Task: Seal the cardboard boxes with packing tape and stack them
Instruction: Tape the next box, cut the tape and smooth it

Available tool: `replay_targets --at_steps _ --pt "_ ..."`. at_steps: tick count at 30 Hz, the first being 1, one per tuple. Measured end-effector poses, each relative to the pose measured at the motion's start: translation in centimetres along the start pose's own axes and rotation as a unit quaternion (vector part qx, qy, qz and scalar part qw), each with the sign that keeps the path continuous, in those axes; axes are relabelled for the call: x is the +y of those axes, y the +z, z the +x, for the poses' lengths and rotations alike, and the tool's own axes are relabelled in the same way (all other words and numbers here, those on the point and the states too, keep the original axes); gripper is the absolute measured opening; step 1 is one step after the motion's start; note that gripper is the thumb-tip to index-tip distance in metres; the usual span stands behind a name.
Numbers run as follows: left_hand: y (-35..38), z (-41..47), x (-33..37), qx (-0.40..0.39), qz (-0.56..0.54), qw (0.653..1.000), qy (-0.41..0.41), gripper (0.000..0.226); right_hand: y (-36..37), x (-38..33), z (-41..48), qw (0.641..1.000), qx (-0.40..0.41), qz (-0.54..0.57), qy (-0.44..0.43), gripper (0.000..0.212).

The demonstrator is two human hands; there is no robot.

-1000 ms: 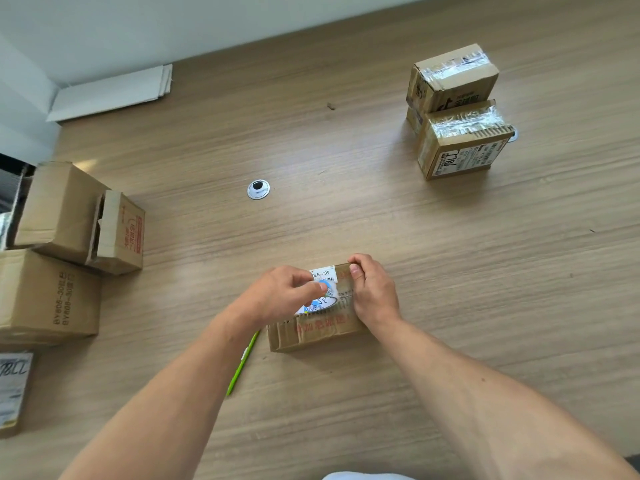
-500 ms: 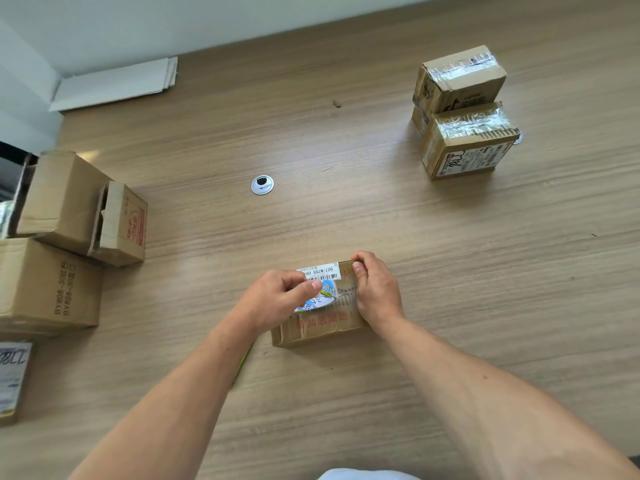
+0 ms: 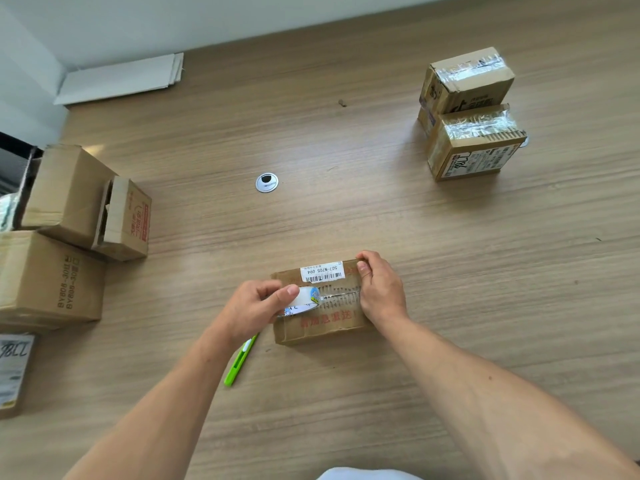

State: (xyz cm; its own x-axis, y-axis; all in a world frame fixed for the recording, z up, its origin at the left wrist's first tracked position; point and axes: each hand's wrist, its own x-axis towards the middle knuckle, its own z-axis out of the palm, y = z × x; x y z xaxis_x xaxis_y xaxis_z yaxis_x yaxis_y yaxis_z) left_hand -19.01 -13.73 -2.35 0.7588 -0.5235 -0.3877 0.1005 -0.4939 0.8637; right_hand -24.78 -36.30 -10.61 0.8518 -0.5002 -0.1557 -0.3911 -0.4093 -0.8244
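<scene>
A small flat cardboard box [image 3: 325, 323] with a barcode label and red print lies on the wooden table in front of me. My left hand [image 3: 254, 308] grips a roll of clear packing tape [image 3: 304, 301] over the left half of the box top. A strip of tape runs from the roll along the centre seam to the right edge. My right hand [image 3: 381, 289] curls over the right end of the box and presses the tape end there. Two taped boxes [image 3: 467, 116] stand stacked at the far right.
Several unsealed cardboard boxes [image 3: 69, 230] are piled at the left edge. A green utility knife [image 3: 239, 363] lies under my left wrist. A metal cable grommet [image 3: 266, 182] sits mid-table. Flat white sheets [image 3: 121, 79] lie at the back left.
My left hand has pulled the tape roll leftward across the box top, leaving a strip over the seam. My right hand has stayed on the right end.
</scene>
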Motion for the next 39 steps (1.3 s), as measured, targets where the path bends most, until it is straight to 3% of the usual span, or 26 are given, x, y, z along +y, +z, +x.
replay_targets --at_steps 6,12,22,31,39 --pt "-0.8 0.3 -0.3 0.012 0.064 0.998 -0.006 0.069 0.0 0.0 0.0 1.000 0.001 -0.006 -0.002 0.023" --pt "-1.8 0.8 0.1 0.056 0.147 0.987 0.015 0.061 -0.2 -0.2 -0.1 1.000 -0.020 -0.009 0.021 0.027" --pt "-2.3 -1.0 -1.6 0.031 0.033 0.999 0.008 0.055 -0.2 -0.2 -0.1 1.000 -0.016 -0.010 0.023 0.026" --pt "-3.4 -0.1 -0.5 0.087 0.147 0.985 0.016 0.064 -0.2 -0.2 -0.1 0.999 -0.020 -0.015 0.032 0.027" --pt "-4.5 0.1 -0.6 0.093 0.260 0.961 0.009 0.058 -0.3 -0.4 -0.1 0.999 -0.025 -0.020 0.043 0.027"
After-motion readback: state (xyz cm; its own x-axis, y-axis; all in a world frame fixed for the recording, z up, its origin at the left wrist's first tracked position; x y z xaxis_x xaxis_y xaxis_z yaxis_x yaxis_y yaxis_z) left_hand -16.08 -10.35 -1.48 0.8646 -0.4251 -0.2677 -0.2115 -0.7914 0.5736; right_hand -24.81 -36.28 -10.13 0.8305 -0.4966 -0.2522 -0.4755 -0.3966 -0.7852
